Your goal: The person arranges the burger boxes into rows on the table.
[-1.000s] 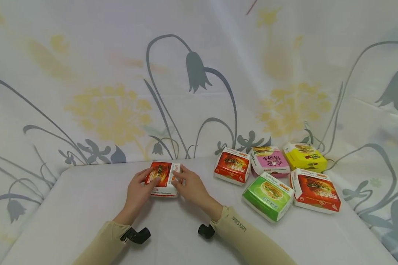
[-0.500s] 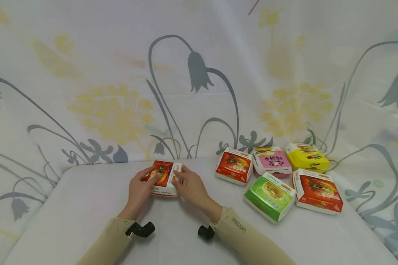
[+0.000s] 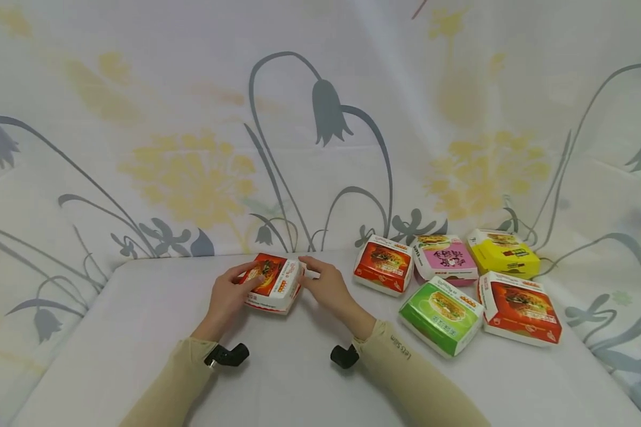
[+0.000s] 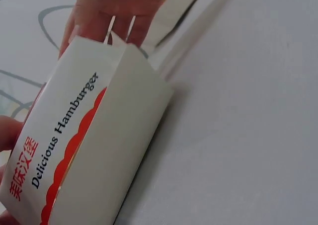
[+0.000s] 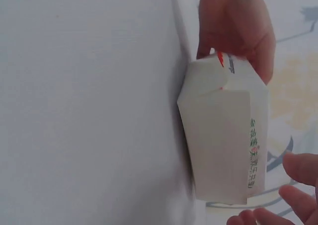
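Note:
A closed red-and-white hamburger box [image 3: 271, 279] sits on the white cloth, slightly turned. My left hand [image 3: 227, 301] grips its left side, with the thumb on the lid. At the box's right side is my right hand [image 3: 331, 290], its fingers loosely bent. In the right wrist view a gap shows between the right fingers [image 5: 300, 168] and the box's white side [image 5: 218, 145]. The left wrist view shows the front panel, lettered "Delicious Hamburger", with the right hand [image 4: 121, 6] beyond the box. The far side and underside of the box are hidden.
Several more burger boxes stand grouped to the right: a red one [image 3: 383, 265], a pink one [image 3: 446, 258], a yellow one [image 3: 504, 255], a green one [image 3: 441, 316] and a larger red one [image 3: 520, 308]. A flower-printed curtain [image 3: 320, 118] hangs behind the table [image 3: 294, 379].
The right hand has let go of the box and drawn slightly right. The box has turned a little under the left hand's grip. The head view has shifted slightly left.

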A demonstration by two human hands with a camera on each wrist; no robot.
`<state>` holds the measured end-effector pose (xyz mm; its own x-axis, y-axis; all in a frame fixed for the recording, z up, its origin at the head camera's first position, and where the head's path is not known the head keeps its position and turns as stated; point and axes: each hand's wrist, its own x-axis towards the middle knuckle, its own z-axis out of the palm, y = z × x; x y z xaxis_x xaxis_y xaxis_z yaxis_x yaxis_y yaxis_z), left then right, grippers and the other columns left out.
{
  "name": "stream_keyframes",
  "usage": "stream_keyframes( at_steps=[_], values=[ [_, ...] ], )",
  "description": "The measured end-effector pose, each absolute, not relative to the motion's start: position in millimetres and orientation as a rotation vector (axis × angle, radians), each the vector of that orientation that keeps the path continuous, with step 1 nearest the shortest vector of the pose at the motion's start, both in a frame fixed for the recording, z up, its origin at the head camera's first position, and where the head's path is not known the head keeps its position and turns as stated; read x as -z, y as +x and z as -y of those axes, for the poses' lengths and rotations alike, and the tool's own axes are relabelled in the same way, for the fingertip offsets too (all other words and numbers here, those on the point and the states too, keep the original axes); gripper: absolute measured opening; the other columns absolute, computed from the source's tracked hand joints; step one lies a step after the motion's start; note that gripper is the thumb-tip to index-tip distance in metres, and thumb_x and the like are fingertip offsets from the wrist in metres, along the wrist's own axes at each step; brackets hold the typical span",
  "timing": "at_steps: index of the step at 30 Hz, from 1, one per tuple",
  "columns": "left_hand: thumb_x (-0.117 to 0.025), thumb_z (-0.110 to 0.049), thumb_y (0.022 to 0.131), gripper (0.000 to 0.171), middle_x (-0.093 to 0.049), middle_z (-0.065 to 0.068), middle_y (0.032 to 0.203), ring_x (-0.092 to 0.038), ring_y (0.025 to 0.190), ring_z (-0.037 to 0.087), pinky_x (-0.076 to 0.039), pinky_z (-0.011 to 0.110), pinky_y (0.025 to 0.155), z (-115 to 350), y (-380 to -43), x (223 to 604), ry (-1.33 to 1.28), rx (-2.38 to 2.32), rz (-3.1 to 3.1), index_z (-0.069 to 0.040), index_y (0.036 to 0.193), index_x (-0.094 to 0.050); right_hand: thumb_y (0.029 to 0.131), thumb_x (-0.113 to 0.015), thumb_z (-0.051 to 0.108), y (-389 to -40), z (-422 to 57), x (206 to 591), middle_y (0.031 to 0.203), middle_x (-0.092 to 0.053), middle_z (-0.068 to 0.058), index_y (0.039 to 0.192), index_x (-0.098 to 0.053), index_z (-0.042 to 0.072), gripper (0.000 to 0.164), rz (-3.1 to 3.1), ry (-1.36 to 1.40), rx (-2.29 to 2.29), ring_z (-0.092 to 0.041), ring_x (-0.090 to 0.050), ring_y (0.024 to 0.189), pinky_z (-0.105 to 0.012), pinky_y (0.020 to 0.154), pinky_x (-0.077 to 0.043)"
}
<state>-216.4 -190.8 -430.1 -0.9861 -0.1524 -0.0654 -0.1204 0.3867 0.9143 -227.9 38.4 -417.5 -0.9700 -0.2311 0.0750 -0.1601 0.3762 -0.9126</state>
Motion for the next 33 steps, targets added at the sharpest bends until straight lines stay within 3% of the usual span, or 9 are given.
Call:
stream_keyframes(
  at_steps=[10, 20, 25, 33],
  values=[
    [-0.073, -0.034, 0.090, 0.053, -0.054, 0.019, 0.138, -0.052, 0.116, 0.032, -0.043, 0.039, 0.091, 196, -219, 428, 0.175, 1.677, 2.693, -0.017, 0.138, -0.062, 0.093, -0.070, 0.020, -239, -29, 417, 0.148, -0.050, -0.010, 0.141, -0.059, 0.016, 0.049, -2.455, -0.228, 1.720, -0.034, -0.045, 0.135, -0.053, 0.107, -0.039],
    [-0.073, -0.030, 0.090, 0.052, -0.052, 0.020, 0.140, -0.051, 0.120, 0.031, -0.044, 0.039, 0.095, 199, -225, 423, 0.113, 1.759, 2.672, -0.015, 0.139, -0.061, 0.093, -0.070, 0.014, -239, -26, 419, 0.142, -0.055, -0.013, 0.132, -0.066, 0.011, 0.039, -2.331, -0.255, 1.808, -0.028, -0.041, 0.138, -0.047, 0.112, -0.034],
    [-0.074, -0.029, 0.090, 0.053, -0.051, 0.019, 0.142, -0.050, 0.122, 0.031, -0.043, 0.041, 0.098, 198, -225, 424, 0.136, 1.788, 2.648, -0.014, 0.139, -0.060, 0.093, -0.071, 0.018, -240, -26, 423, 0.141, -0.056, -0.012, 0.131, -0.067, 0.014, 0.039, -2.386, -0.247, 1.752, -0.028, -0.047, 0.132, -0.046, 0.108, -0.038],
    [-0.073, -0.035, 0.091, 0.059, -0.045, 0.016, 0.150, -0.039, 0.135, 0.034, -0.033, 0.050, 0.111, 198, -220, 423, 0.245, 1.795, 2.611, -0.014, 0.143, -0.056, 0.091, -0.073, 0.020, -230, -21, 420, 0.139, -0.058, -0.012, 0.130, -0.069, 0.016, 0.039, -2.490, -0.171, 1.680, -0.024, -0.055, 0.116, -0.043, 0.096, -0.048]
  ],
)
